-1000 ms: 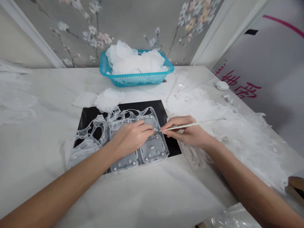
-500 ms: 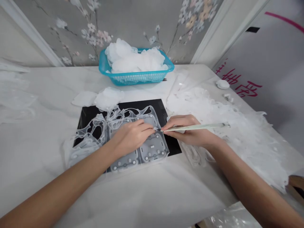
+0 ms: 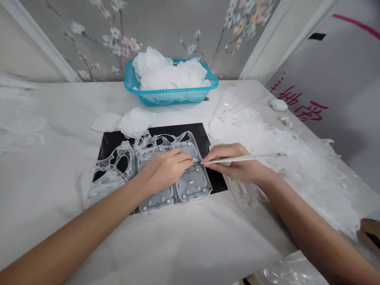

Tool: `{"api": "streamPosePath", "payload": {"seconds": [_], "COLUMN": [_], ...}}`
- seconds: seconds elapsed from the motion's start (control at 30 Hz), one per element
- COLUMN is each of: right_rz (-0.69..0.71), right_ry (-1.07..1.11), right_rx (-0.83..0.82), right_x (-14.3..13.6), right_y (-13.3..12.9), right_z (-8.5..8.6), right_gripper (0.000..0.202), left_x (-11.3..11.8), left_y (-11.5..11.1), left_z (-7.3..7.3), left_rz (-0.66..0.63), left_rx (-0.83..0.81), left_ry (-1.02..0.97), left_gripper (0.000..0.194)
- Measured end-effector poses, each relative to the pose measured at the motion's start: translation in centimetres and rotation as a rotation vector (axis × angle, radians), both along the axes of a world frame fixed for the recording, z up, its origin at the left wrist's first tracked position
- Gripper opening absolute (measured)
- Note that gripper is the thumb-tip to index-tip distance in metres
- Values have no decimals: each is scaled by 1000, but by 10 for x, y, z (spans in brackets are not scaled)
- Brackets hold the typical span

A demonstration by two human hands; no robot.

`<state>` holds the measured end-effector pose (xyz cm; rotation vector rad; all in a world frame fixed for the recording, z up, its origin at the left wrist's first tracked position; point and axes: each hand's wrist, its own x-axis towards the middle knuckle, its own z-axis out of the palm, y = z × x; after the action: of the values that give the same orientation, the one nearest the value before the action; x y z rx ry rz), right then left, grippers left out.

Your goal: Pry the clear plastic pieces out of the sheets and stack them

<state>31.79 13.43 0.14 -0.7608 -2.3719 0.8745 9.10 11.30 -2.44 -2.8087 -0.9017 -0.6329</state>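
Note:
My right hand [image 3: 233,160] grips a slim pale-green tool [image 3: 252,158] with a thin dark tip; its exact kind is unclear. The tip points left, almost meeting the closed fingertips of my left hand [image 3: 166,168]. Whatever those fingers pinch is too small to make out. Beneath the left hand lies a translucent moulded plastic sheet [image 3: 192,184] with rounded rectangular panels and small white round spots. Stringy clear offcuts [image 3: 120,154] hang along its far and left sides. A black mat [image 3: 218,180] lies under the sheet, partly covered.
A blue basket [image 3: 175,97] heaped with white translucent pieces stands at the back. Loose white pieces [image 3: 136,122] lie before it. Clear scraps [image 3: 291,170] spread across the right side of the white table [image 3: 184,245], with a small white round object [image 3: 279,105] beyond.
Both hands stay almost in place, fingertips close to the tool's tip. The tool has turned slightly and appears narrower. The whole view has shifted a little.

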Motion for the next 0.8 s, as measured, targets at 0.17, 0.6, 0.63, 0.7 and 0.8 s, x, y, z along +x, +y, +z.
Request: {"api": "streamPosePath", "payload": {"seconds": [0.17, 0.6, 0.63, 0.7, 0.8], "right_rz": [119, 87, 82, 72, 69], "right_ry": [-200, -413, -382, -291, -202], "right_rx": [85, 226, 214, 182, 130], "right_x": [-2, -3, -2, -2, -1], "right_y": [-6, -6, -5, -4, -3], "right_z": [8, 12, 10, 6, 0], "right_gripper": [23, 25, 25, 23, 22], "left_x": [2, 4, 4, 4, 4], "left_y": [-1, -4, -4, -4, -2], "left_z": [0, 4, 4, 2, 2], "left_rz": [-5, 29, 42, 106, 220], "left_rx": [22, -65, -79, -125, -232], "left_ry": [-10, -7, -29, -99, -209], "left_gripper": [23, 20, 20, 19, 18]}}
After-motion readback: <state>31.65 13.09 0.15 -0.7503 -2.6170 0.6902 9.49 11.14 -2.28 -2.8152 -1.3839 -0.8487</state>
